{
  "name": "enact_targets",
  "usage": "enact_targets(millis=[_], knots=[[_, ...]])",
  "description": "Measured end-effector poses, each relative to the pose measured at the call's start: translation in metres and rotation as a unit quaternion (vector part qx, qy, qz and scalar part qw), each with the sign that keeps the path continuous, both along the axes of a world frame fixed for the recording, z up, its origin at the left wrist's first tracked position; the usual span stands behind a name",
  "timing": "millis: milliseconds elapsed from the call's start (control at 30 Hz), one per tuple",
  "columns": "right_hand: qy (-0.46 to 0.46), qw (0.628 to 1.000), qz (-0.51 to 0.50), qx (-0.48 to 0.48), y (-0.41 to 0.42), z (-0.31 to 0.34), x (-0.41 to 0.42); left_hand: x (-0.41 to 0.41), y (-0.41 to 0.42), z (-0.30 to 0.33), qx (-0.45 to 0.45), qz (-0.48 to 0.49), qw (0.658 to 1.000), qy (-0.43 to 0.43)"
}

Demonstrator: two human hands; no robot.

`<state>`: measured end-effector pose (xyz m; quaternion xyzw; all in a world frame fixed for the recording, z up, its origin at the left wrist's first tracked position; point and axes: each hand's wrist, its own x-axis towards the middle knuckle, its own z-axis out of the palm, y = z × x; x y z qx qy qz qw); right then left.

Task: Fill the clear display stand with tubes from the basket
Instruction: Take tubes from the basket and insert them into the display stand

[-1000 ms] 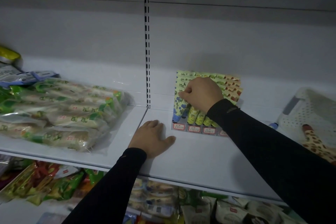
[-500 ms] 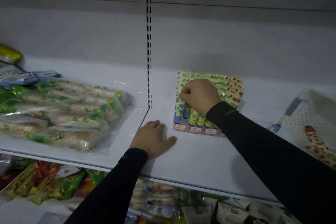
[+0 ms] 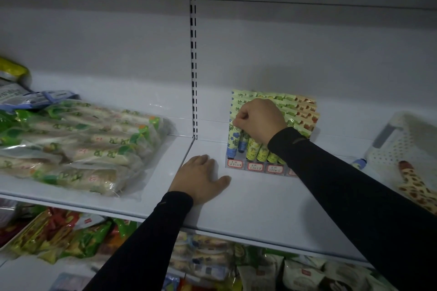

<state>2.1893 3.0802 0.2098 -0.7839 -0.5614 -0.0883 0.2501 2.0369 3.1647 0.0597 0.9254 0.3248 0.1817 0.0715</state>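
Observation:
The clear display stand (image 3: 256,168) stands on the white shelf, holding rows of tubes with green, yellow and orange prints and price labels along its front. My right hand (image 3: 259,120) is curled in a fist over the stand's left side and pinches the top of a blue-flowered tube (image 3: 233,142) in the front left slot. My left hand (image 3: 198,178) lies flat on the shelf, just left of the stand. At the far right sits the white perforated basket (image 3: 402,149), with a giraffe-print tube (image 3: 416,188) in it and a blue-capped tube (image 3: 359,163) beside it.
A clear bag of green-and-white packets (image 3: 78,146) fills the shelf's left part. A slotted upright (image 3: 193,66) divides the back wall. The white shelf (image 3: 255,208) has bare room in front of the stand. Snack packs crowd the shelf below (image 3: 212,257).
My right hand has slid a little down and left over the tubes, onto the blue-flowered tube at the stand's left. My left hand has stayed flat on the shelf.

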Motion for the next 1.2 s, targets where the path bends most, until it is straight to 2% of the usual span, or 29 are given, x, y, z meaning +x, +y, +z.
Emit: enact_targets(millis=[433,733,1033,1200], knots=[[-0.031,1.0,-0.004,-0.004,-0.006,0.001,0.0,0.0,0.0,0.001,-0.006,0.002,1.0,-0.004],[-0.01,1.0,0.003,0.011,-0.013,0.002,0.006,-0.001,0.0,0.0,-0.009,0.001,1.0,-0.006],[-0.004,0.998,0.026,0.062,-0.031,0.012,0.005,-0.003,-0.001,0.004,-0.021,0.004,1.0,0.0],[-0.006,0.993,0.008,0.117,-0.066,0.012,0.032,-0.007,-0.005,0.011,-0.046,0.012,0.999,0.003]])
